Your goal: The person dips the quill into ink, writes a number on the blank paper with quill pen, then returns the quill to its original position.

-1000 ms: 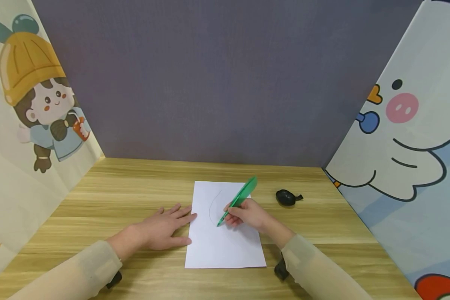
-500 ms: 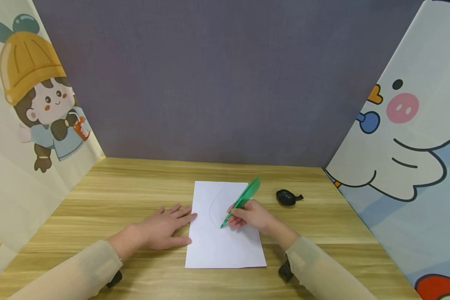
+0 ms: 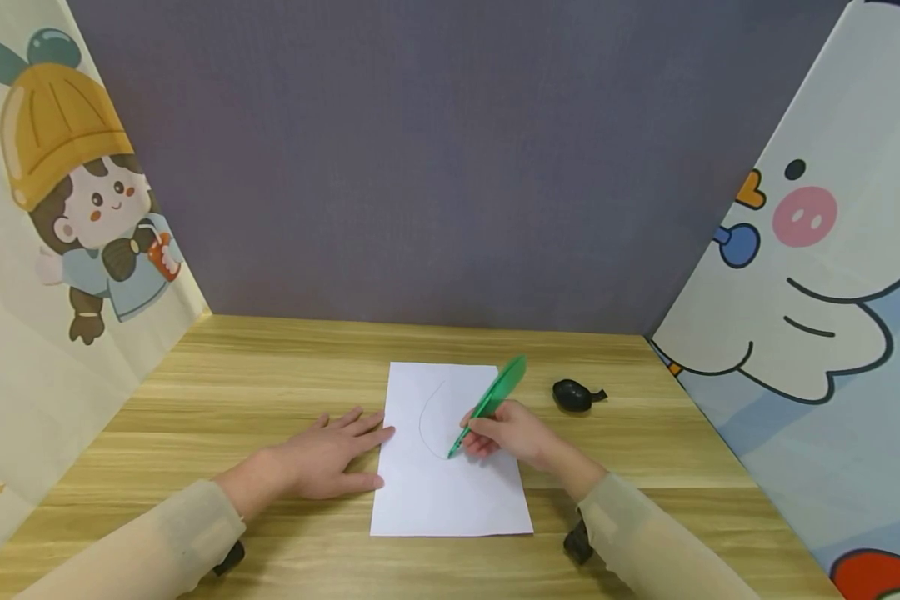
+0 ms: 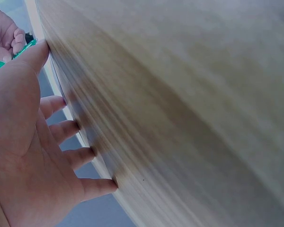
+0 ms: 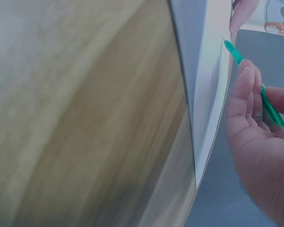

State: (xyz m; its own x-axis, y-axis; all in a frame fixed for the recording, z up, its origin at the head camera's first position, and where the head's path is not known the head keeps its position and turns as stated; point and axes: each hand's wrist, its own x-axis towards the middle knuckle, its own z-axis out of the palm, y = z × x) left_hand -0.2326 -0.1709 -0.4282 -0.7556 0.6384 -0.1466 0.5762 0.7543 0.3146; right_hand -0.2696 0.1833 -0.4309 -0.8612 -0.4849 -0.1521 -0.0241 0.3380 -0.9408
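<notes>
A sheet of white paper point(image 3: 435, 504) lies on the wooden table, bearing a thin curved pencil-like line point(image 3: 420, 421). My right hand point(image 3: 513, 433) pinches a green feather-shaped pen point(image 3: 501, 385), its tip on the paper at the lower end of the curve. In the right wrist view the pen point(image 5: 273, 111) runs between thumb and fingers. My left hand point(image 3: 330, 458) lies flat with spread fingers, its fingertips and thumb at the paper's left edge. The left wrist view shows that hand point(image 4: 33, 137) with its fingers extended against the tabletop.
A small black oval object with a short tail point(image 3: 572, 396) sits right of the paper. The wooden table point(image 3: 285, 367) ends at a grey back panel point(image 3: 420, 167). Cartoon-printed side panels stand left point(image 3: 15, 333) and right point(image 3: 855, 350).
My right hand has moved slightly right and down with the pen, and the curved line has grown longer toward the right at its bottom. The left hand has stayed still.
</notes>
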